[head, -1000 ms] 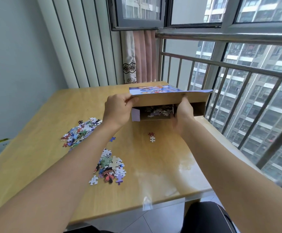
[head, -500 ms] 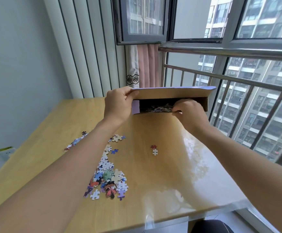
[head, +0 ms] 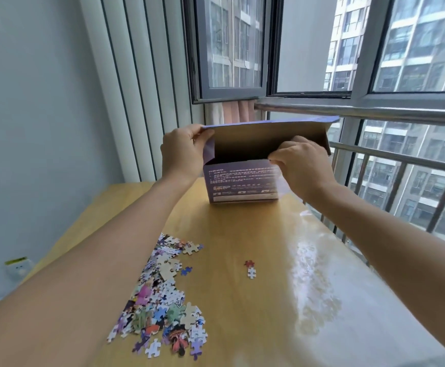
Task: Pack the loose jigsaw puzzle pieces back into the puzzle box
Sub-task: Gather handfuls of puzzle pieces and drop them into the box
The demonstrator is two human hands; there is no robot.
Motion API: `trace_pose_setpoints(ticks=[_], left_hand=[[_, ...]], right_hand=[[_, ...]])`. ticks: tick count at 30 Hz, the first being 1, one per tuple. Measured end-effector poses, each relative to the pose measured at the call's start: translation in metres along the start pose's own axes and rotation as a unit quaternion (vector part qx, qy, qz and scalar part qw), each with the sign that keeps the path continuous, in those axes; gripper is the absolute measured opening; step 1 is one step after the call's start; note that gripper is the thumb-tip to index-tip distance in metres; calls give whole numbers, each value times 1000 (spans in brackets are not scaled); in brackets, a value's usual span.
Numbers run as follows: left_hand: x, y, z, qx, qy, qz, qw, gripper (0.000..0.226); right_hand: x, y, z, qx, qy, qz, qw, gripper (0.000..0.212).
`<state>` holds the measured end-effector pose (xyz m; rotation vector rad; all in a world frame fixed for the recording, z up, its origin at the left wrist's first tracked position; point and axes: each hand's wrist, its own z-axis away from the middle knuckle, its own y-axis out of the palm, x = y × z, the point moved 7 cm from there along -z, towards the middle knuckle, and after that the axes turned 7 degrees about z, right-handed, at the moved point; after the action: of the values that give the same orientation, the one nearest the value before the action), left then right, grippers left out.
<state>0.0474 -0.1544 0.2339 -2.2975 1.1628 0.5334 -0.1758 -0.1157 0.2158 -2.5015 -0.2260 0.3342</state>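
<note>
Now two hands, left (head: 181, 152) and right (head: 302, 165), grip one puzzle box (head: 242, 185); two stray pieces (head: 250, 268) lie apart.

Bright daylight enters through the windows (head: 348, 49) at right and ahead. A broad glare patch washes out the glossy table (head: 308, 274) on its right half, blotchy with reflections. The puzzle box (head: 242, 186) is backlit, its interior dark (print on its front soft, unreadable). Wide-angle bending curves the railing (head: 375, 113) and forearms near the edges. Shadows faint.
</note>
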Motion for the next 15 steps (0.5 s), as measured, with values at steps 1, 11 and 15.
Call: trace_pose_setpoints(ticks=[1, 11, 15], left_hand=[[3, 1, 3, 2, -5, 5, 1000, 21], [75, 38, 86, 73, -107, 45, 991, 24], [104, 53, 127, 118, -147, 27, 982, 28]], right_hand=[[0, 2, 5, 4, -1, -3, 1000, 17], [50, 64, 99, 228, -26, -107, 967, 17], [68, 114, 161, 443, 25, -177, 879, 56]])
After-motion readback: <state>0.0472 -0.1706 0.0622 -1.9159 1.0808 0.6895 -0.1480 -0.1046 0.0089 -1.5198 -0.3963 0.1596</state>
